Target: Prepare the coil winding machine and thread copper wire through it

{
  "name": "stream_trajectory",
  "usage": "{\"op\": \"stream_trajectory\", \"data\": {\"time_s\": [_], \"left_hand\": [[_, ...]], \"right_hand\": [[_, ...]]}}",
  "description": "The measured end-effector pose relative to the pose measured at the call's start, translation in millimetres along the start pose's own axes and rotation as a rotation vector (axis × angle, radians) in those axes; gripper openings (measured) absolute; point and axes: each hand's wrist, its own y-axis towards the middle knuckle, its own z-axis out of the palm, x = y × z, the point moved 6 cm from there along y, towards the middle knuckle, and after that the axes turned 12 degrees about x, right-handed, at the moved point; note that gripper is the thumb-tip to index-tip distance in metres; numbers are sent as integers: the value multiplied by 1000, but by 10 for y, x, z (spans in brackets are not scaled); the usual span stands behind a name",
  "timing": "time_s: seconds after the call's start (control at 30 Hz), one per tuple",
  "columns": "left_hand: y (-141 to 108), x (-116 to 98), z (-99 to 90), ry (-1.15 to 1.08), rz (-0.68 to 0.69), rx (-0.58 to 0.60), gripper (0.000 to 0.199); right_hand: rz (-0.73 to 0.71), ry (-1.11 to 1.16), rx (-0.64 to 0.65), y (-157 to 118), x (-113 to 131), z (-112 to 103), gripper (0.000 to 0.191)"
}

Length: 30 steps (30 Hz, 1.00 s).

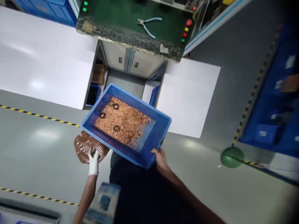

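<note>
The blue bin [161, 124] is sitting in front of the person's body, well short of the green work surface [112, 15], with its long sides running aslant. The right hand [161, 159] is closing on the rim near the bin's nearer right corner, probably because the edge there is giving a firm hold and that side is lying closest to the body. One hand alone at a corner would hardly be balancing such a load, so the bin is perhaps leaning on the legs or on something beneath; the view is not showing which. Copper-coloured parts [123, 121] are covering much of the bin's floor, leaving bare plastic toward the right end, and a few black rings [116, 106] are lying on top, likely where they are easy to pick out.

The left hand [93, 158], wearing a white glove, is reaching forward over the brown slatted seat [84, 144], beside the bin's near left side. Its dark-tipped fingers are bending, partly spread; whether they are holding anything is impossible to tell. The left forearm is rising steeply from below, wrist almost straight, while the right forearm is slanting in from the lower right, its fingers curling over the rim. Pliers [143, 23] are lying open on the surface, apart from both hands.
</note>
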Motion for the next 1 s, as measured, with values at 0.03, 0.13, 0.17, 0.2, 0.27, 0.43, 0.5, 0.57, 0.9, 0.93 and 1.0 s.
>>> {"op": "stream_trajectory", "data": {"time_s": [0.03,0.13,0.17,0.2,0.27,0.43,0.5,0.57,0.9,0.93,1.0], "left_hand": [[-155,-189,-240,-67,61,-119,76],[-565,-1045,-688,-158,389,-325,82],[-653,-1358,-620,-89,483,-237,84],[-722,-1618,-442,-1,525,-110,88],[-841,-1924,174,200,484,152,91],[-1199,-1881,2134,375,308,351,60],[-1396,-1827,2855,426,344,372,43],[-1607,-1825,3468,523,386,396,34],[-2147,-2289,5680,928,470,557,27],[-2145,-2355,5902,962,482,576,27],[-2113,-2543,6347,1009,501,612,28]], "right_hand": [[3,43,-20,-128,5,-234,35],[-56,66,-40,-461,17,-977,29],[-83,54,-42,-564,-1,-1236,27],[-106,44,-50,-665,-41,-1502,25],[-133,27,-73,-850,-195,-2058,25],[-143,-83,-140,-1303,-929,-3599,27],[-181,-168,-253,-1591,-1200,-4190,34],[-273,-267,-512,-1968,-1321,-4660,46],[-692,-914,132,-1151,-992,-4075,42],[-650,-977,122,-961,-1007,-4157,44],[-545,-1095,58,-655,-1009,-4464,46]]}}
